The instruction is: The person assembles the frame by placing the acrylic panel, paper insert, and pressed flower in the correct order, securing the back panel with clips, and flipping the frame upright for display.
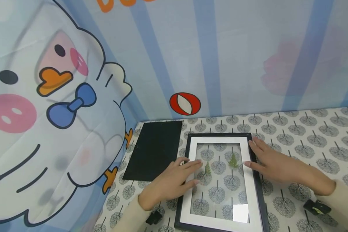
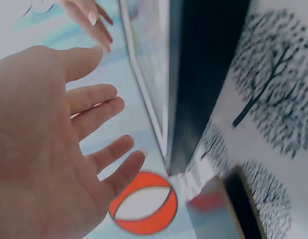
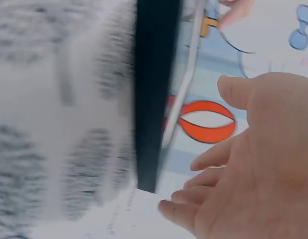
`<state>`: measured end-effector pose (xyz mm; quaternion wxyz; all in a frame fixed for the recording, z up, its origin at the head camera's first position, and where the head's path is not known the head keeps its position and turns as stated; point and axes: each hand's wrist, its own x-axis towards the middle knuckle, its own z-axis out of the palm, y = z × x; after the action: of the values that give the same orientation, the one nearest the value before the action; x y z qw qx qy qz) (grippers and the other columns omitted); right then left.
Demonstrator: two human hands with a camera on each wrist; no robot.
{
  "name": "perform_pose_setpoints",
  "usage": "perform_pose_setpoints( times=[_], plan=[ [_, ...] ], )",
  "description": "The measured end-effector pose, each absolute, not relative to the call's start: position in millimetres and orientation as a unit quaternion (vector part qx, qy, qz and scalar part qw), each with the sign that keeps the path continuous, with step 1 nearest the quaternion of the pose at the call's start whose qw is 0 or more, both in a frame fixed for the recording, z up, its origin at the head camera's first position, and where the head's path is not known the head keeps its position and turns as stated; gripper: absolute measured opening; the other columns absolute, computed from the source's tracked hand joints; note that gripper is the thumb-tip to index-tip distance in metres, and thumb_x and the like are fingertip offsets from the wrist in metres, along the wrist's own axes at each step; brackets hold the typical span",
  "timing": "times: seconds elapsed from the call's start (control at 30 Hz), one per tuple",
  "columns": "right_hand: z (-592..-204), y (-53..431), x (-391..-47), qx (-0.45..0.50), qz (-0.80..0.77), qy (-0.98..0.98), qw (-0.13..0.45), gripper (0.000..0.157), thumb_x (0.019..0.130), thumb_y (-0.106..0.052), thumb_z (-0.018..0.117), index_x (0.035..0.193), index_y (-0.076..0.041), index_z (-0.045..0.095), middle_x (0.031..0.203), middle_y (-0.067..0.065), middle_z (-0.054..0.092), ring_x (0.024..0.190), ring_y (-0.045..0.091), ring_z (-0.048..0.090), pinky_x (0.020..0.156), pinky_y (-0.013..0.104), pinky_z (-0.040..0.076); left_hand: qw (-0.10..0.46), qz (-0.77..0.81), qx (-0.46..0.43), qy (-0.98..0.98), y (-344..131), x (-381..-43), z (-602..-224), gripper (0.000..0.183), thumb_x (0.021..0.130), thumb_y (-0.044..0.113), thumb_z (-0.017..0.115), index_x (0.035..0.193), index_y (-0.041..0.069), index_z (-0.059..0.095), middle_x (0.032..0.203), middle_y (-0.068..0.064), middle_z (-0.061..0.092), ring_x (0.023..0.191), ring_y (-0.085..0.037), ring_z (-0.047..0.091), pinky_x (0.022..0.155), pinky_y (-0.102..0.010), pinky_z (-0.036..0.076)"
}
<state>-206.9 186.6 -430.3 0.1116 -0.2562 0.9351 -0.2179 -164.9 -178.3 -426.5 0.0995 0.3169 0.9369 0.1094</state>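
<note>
A black picture frame [image 1: 257, 187] with a white mat [image 1: 220, 221] lies flat on the patterned cloth in the head view. Through its clear pane [image 1: 217, 193] the cloth's tree print shows. Two green fern-like leaves, a left leaf [image 1: 207, 168] and a right leaf [image 1: 233, 160], appear within the pane; I cannot tell whether they lie on or under it. My left hand [image 1: 174, 178] is over the frame's left side, fingers loosely extended. At the upper right edge, my right hand [image 1: 274, 161] has its fingers spread. Neither hand grips anything; contact with the frame is unclear.
A black rectangular board [image 1: 155, 149] lies on the cloth left of the frame. Behind the table hangs a printed backdrop [image 1: 177, 48] with a cartoon bird and a red ball. The tree-print cloth [image 1: 316, 135] stretches out to the right.
</note>
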Motion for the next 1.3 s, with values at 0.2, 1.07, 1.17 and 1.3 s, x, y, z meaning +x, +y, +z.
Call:
perform_pose_setpoints(
  times=[0.2, 1.07, 1.17, 1.3],
  plan=[
    [-394.4, 172.5, -219.7, -0.269, -0.243, 0.932, 0.033, 0.076, 0.107, -0.044, 0.061, 0.155, 0.011, 0.040, 0.158, 0.037, 0.042, 0.143, 0.057, 0.044, 0.115, 0.070, 0.042, 0.072, 0.174, 0.261, 0.947, -201.9, -171.0, -417.2, 0.055, 0.111, 0.039, 0.054, 0.156, 0.008, 0.050, 0.160, -0.010, 0.050, 0.148, -0.032, 0.046, 0.119, -0.052, 0.046],
    [-360.4, 107.4, -305.3, -0.226, -0.467, 0.834, 0.188, 0.053, 0.104, -0.043, 0.064, 0.148, -0.014, 0.058, 0.145, 0.012, 0.065, 0.118, 0.027, 0.073, 0.113, 0.055, 0.051, 0.060, 0.404, -0.002, 0.913, -331.1, -209.3, -442.0, 0.045, 0.112, 0.030, 0.053, 0.143, -0.002, 0.058, 0.137, -0.025, 0.064, 0.119, -0.034, 0.067, 0.101, -0.044, 0.060],
    [-367.9, 93.6, -320.7, -0.212, -0.506, 0.807, 0.216, 0.051, 0.105, -0.040, 0.064, 0.147, -0.010, 0.058, 0.144, 0.013, 0.066, 0.125, 0.031, 0.070, 0.114, 0.053, 0.052, 0.046, 0.420, -0.038, 0.905, -339.7, -214.8, -445.8, 0.044, 0.112, 0.029, 0.053, 0.143, -0.002, 0.058, 0.138, -0.025, 0.063, 0.120, -0.034, 0.067, 0.103, -0.043, 0.060],
    [-378.8, 71.1, -333.8, -0.210, -0.563, 0.758, 0.252, 0.047, 0.109, -0.031, 0.058, 0.145, -0.001, 0.057, 0.144, 0.019, 0.065, 0.131, 0.035, 0.066, 0.113, 0.050, 0.053, 0.034, 0.439, -0.091, 0.893, -350.2, -215.6, -447.4, 0.045, 0.113, 0.027, 0.050, 0.148, -0.001, 0.055, 0.144, -0.024, 0.060, 0.127, -0.035, 0.064, 0.107, -0.044, 0.057]
  ],
)
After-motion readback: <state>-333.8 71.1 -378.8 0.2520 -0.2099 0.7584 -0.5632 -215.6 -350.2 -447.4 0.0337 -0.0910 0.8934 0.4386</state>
